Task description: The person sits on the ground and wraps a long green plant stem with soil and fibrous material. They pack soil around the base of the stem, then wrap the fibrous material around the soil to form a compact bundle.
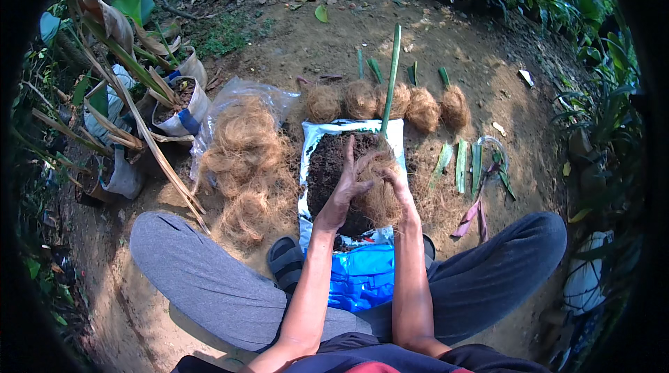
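A loose ball of brown coir-like fibre (380, 198) is held between my two hands over dark soil. My left hand (346, 185) is on its left side, one finger stretched out and the thumb against the fibre. My right hand (396, 181) curls around the right side, with its fingertips bent over the top. From the far side of the ball rises a long green leaf cutting (392, 78); its lower end is hidden. Under my hands, dark soil (326, 169) lies on a white plastic sack (308, 138), whose near part shows blue (360, 274).
Several fibre balls (360, 100), some with green cuttings, stand in a row beyond the sack. Loose fibre (245, 138) lies on clear plastic (282, 96) at left, near potted plants (183, 101). Cut leaf pieces (461, 166) and purplish strips (470, 219) lie at right.
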Demonstrator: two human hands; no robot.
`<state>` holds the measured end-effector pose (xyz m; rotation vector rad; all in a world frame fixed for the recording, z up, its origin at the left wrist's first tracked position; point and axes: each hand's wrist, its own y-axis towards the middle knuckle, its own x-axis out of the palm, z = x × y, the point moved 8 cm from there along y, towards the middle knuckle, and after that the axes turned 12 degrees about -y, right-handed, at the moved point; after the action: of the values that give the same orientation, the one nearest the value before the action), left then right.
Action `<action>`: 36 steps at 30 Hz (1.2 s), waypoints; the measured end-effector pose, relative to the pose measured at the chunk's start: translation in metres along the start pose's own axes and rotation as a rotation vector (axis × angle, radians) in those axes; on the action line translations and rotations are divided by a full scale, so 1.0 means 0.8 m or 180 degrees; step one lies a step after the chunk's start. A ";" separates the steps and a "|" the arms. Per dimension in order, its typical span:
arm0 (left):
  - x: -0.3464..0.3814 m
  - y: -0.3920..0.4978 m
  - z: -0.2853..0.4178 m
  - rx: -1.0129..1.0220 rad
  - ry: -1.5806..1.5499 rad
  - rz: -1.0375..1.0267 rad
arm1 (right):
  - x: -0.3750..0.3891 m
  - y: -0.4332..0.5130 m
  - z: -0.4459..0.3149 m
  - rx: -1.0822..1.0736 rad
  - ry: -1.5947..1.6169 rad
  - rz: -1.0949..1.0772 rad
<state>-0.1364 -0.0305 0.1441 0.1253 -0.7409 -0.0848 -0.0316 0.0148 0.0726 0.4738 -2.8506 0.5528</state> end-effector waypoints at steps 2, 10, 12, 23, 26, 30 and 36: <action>-0.016 0.002 0.013 0.0083 -0.1135 0.0102 | 0.005 -0.009 0.003 0.0123 0.0808 -0.0126; -0.047 -0.013 -0.011 -0.0793 0.1215 0.0608 | 0.026 -0.041 -0.020 0.0331 0.0258 0.0041; -0.034 -0.012 -0.007 -0.0743 0.1025 0.0322 | 0.019 -0.042 -0.015 0.0533 0.0001 0.0173; -0.039 -0.017 -0.026 -0.1074 0.0161 0.0462 | 0.035 -0.017 -0.022 -0.0768 -0.2055 -0.0635; -0.051 -0.015 -0.040 -0.0991 -0.0070 0.0794 | 0.043 -0.021 -0.039 -0.0705 -0.0720 -0.0777; -0.069 -0.016 -0.050 -0.0737 -0.0968 0.1405 | 0.043 -0.019 -0.068 -0.0847 0.0037 -0.0639; -0.115 -0.019 -0.003 -0.0218 -0.0518 0.1942 | 0.052 -0.046 -0.100 -0.1707 -0.1492 -0.0352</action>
<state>-0.2028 -0.0341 0.0784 -0.1779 -0.9101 0.4654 -0.0465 0.0027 0.1682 0.7228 -3.1882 -0.3966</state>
